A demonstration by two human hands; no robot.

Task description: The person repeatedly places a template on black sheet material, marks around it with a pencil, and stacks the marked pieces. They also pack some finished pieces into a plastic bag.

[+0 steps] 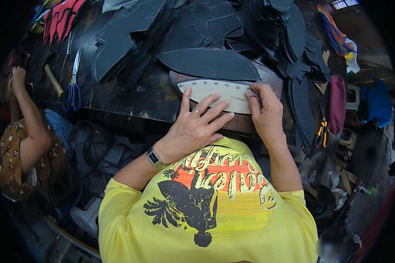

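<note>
A pale, curved pattern piece [237,93] with a row of small dark holes along its upper edge lies in front of me. Dark material shows along its upper rim, and both rest on a brown board [273,79] at the table's near edge. My left hand [191,130] lies on it with fingers spread, pressing from the near side. At the right end, my right hand [268,113] pinches the pattern piece's corner between thumb and curled fingers. Just beyond is a leaf-shaped black sheet piece [208,62], its lower edge close against the pattern.
Stacks of black cut pieces [127,33] cover the far table. Blue-handled scissors [72,95] and a wooden stick [53,80] lie left; orange-handled cutters [323,132] and a maroon cloth [336,105] are right. Another person [30,140] works at far left.
</note>
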